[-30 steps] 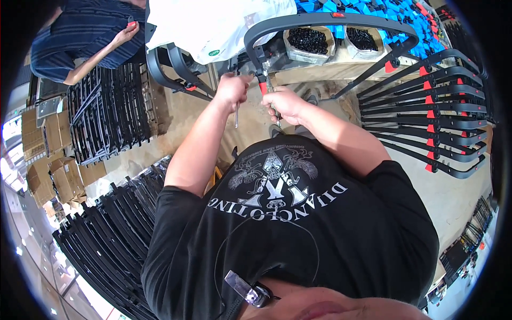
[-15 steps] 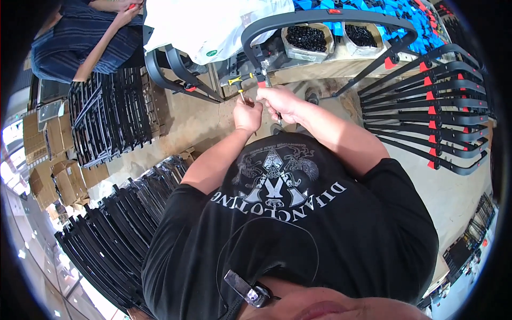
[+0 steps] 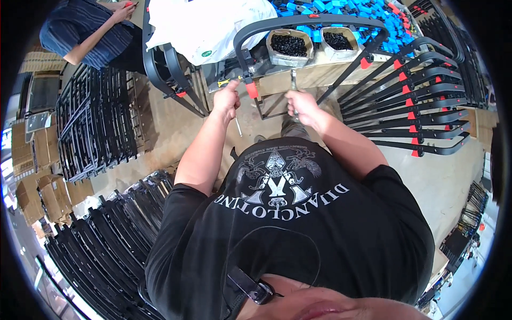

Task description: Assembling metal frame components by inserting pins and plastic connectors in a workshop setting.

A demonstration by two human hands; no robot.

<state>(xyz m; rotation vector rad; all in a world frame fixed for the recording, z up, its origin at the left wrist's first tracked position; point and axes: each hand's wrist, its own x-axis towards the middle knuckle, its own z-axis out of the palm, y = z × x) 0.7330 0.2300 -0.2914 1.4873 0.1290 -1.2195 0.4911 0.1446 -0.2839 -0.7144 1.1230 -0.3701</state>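
Shifted rightward from the black frame [image 3: 341,21], my right hand [image 3: 304,106] closes round a metal tool [image 3: 294,80]. My left hand [image 3: 227,101] encircles a yellow-handled tool [image 3: 223,83].

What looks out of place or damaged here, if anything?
No visible damage on the central black frame; nothing clearly spilled. Mildly untidy: blue parts lie heaped loose on the table, whereas small black pieces sit in open containers. That may be deliberate.

Black short-sleeved T-shirt [image 3: 352,234], pale lettered chest print [image 3: 276,186], thin cable [image 3: 273,226], collar-clipped device [image 3: 255,288].
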